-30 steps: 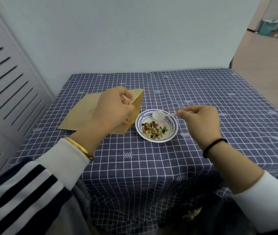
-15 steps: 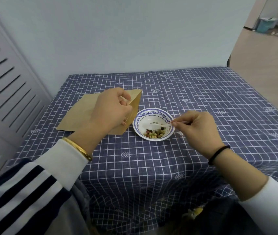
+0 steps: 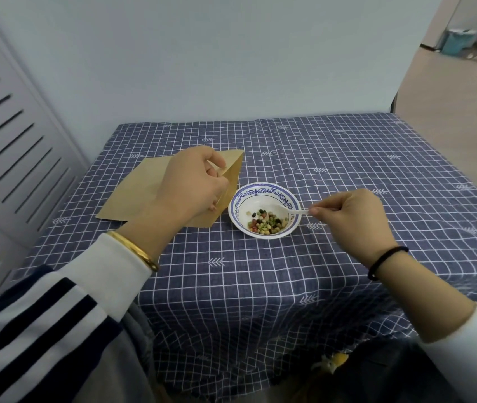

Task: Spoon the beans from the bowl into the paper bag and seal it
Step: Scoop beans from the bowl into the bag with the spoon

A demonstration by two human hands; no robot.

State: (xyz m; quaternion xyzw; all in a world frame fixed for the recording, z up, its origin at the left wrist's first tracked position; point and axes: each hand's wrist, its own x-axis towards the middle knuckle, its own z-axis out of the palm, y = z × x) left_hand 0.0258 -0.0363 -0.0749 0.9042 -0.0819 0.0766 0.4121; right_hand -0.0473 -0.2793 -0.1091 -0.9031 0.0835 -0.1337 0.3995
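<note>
Mixed coloured beans (image 3: 266,222) sat in blue-rimmed white bowl (image 3: 264,189), mid-table. Right hand (image 3: 353,219) pinched white plastic spoon (image 3: 285,210), scooping. Left hand (image 3: 190,184) gripped flat brown paper bag (image 3: 132,196) mouth at bowl's 9 o'clock. Next: lift spoonful level into bag.

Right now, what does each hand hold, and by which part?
Left hand: brown paper bag, by its open edge. Right hand: white plastic spoon, by its handle end.
</note>
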